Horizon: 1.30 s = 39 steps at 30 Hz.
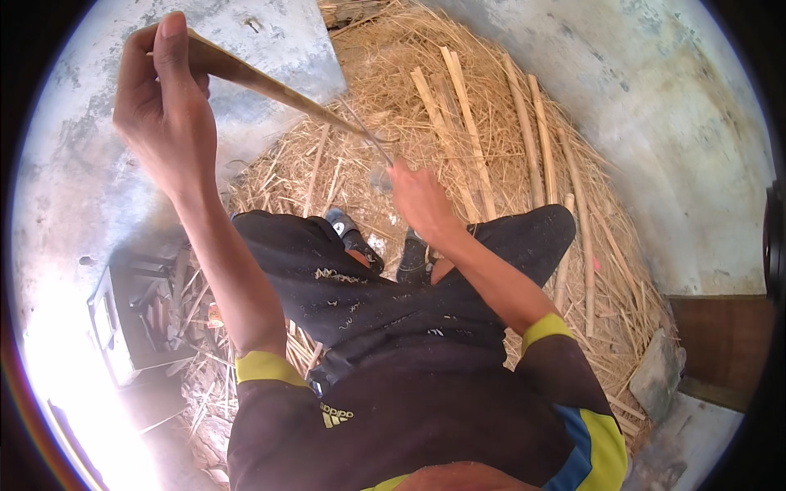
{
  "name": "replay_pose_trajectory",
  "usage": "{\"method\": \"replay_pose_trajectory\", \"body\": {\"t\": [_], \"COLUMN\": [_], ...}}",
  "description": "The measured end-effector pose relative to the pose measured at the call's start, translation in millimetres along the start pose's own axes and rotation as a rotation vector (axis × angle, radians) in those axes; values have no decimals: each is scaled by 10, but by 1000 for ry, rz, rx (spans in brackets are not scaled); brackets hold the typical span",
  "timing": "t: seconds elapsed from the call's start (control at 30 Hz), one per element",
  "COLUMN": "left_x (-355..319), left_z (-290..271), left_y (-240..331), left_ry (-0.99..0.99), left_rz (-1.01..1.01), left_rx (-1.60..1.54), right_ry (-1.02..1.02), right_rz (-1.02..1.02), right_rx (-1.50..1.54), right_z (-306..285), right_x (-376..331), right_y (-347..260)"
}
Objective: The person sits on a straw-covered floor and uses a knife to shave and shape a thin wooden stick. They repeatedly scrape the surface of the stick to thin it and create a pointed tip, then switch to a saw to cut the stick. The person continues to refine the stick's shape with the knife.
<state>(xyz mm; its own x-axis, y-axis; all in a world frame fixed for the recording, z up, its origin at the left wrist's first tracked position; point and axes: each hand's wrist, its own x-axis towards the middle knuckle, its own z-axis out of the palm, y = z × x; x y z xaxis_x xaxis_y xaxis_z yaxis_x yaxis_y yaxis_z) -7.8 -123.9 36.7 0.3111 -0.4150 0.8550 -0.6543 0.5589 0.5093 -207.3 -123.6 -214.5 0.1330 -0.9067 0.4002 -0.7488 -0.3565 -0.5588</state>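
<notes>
Raised at the upper left, my left hand (168,102) is closed around one end of a long bamboo strip (270,84), thumb pointing up. The strip slants down to the right, toward my right hand (422,200). That hand is closed on a knife (378,149), whose thin blade points up and left. Blade and strip cross near the strip's far end; whether they touch, I cannot tell. The handle is hidden in my fingers.
Shavings (393,49) cover the floor around my feet. Split bamboo pieces (471,131) and round poles (524,131) lie ahead to the right. A dark open box (131,327) stands at the left. Grey walls (622,98) rise around, and a flat stone (657,376) lies at the lower right.
</notes>
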Motion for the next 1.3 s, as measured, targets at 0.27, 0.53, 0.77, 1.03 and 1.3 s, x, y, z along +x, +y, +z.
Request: {"method": "replay_pose_trajectory", "body": {"t": [0.27,0.53,0.77,1.03,1.3], "left_x": [-23,-42,32,6,111], "left_z": [-16,64,99,185,250], "left_y": [-33,35,-25,79,23], "left_ry": [57,40,47,67,-33], "left_rz": [14,33,31,23,121], "left_rx": [-42,-113,-40,-131,-5], "right_ry": [-29,-133,-185,-227,-509], "right_rz": [99,70,244,302,627], "right_rx": [155,-85,160,-195,-260], "right_z": [-500,185,-144,1033,1614], "right_x": [284,13,131,-6,-148], "right_y": [-365,492,-152,986,1847]}}
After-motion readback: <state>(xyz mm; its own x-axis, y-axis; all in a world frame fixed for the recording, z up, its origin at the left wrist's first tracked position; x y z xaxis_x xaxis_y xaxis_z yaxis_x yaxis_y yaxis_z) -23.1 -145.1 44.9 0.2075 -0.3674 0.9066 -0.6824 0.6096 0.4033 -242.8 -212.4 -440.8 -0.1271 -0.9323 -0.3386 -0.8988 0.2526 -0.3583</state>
